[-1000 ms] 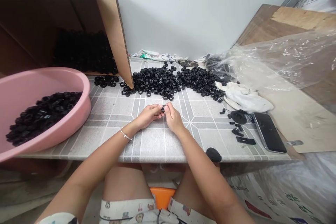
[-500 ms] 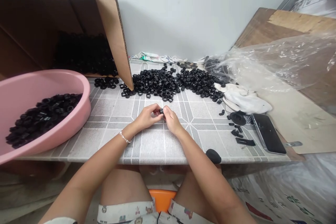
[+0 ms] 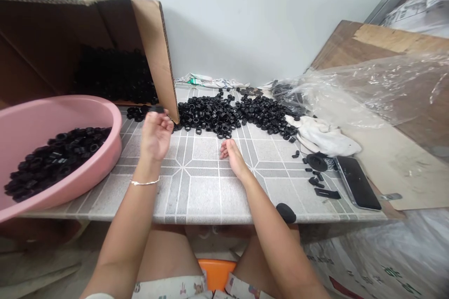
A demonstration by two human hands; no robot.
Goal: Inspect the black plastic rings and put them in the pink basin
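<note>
The left hand [image 3: 155, 140] pinches a black piece [image 3: 157, 109] at its fingertips, near the cardboard box's flap [image 3: 154, 42], apparently mid-carry. The right hand [image 3: 234, 156] curls loosely near the pile of black rings [image 3: 210, 114]; I can't tell if it holds anything. Releasing the piece would call for opening the left fingertips clear of the flap.

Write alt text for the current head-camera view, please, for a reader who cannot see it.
The left hand holds a small black piece near an open cardboard box; the right hand, fingers curled, is over a grey patterned tablecloth. Black rings lie heaped behind, more sit in a pink basin at left, and a smartphone lies at right.
</note>
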